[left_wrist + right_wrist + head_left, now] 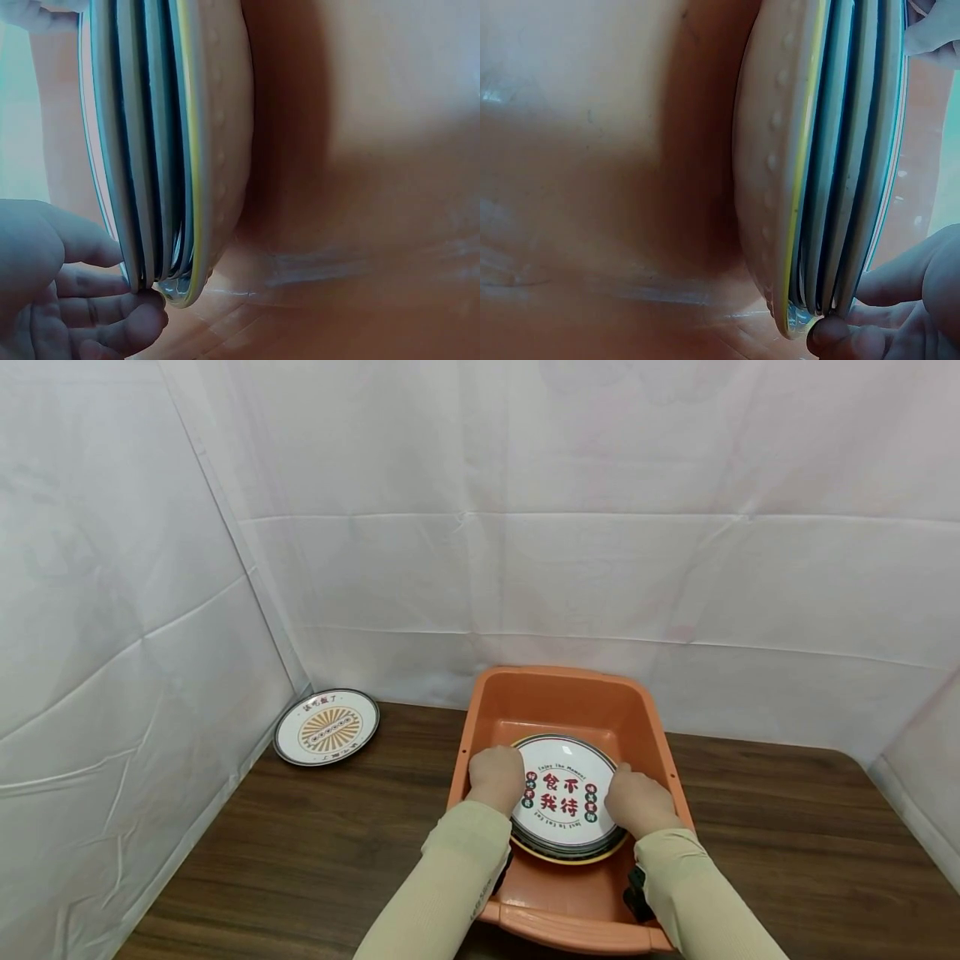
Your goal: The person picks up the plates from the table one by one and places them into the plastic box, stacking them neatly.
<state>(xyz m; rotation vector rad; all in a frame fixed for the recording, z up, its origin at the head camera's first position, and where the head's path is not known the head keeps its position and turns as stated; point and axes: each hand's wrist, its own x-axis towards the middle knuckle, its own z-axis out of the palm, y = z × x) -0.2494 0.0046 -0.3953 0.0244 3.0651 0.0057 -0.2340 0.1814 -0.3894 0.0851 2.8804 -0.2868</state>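
Observation:
A stack of round plates (pixel 562 789) sits inside an orange plastic basin (pixel 573 931). The top plate is white with red and green characters and a dark rim. At the stack's left edge, my left hand (pixel 497 779) pinches the upper plates, its thumb over the top rim and its fingers curled at the edge. My right hand (pixel 641 802) holds the opposite edge in the same way. Both wrist views show several stacked rims, with a yellow-rimmed dish (pixel 217 142) with a bumpy outside at the bottom. How many plates the fingers bear is hard to tell.
Another white plate (pixel 327 727) with an orange sunburst pattern lies at the back left of the dark wooden table (pixel 322 835), near the corner. White cloth walls (pixel 585 585) stand behind and to the sides. The basin's raised walls surround the stack and hands.

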